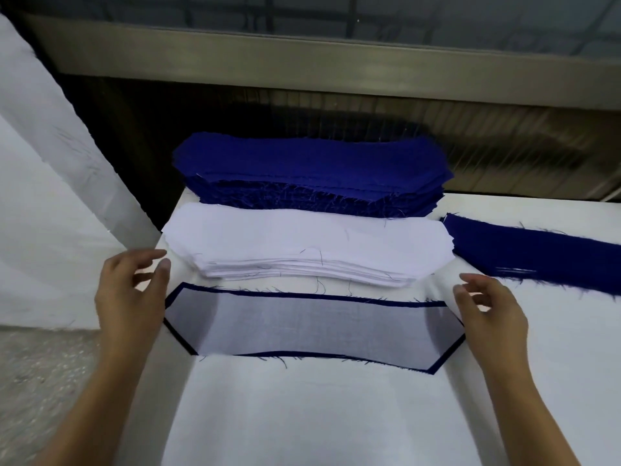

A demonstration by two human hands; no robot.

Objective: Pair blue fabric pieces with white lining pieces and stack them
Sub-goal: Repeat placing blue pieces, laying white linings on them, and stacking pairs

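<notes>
Blue stack (312, 169) sits behind white stack (302, 243), second blue pile (537, 253) rightward

Blue fabric piece (336, 296) mostly under sheer white lining piece (312, 327); side blue stack (537, 260) partly beyond right edge

Left hand (129, 290), right hand (490, 311): bare, forearms (100, 398) bare.

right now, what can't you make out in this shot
- Head view, blue pile at right: runs off the right frame edge.
- Blue stack: base hidden behind the white lining stack.
- Blue piece: only its border shows; the sheer lining covers it.
- Left hand, right hand: motion blur hides whether either grip pinches the lining.
</notes>
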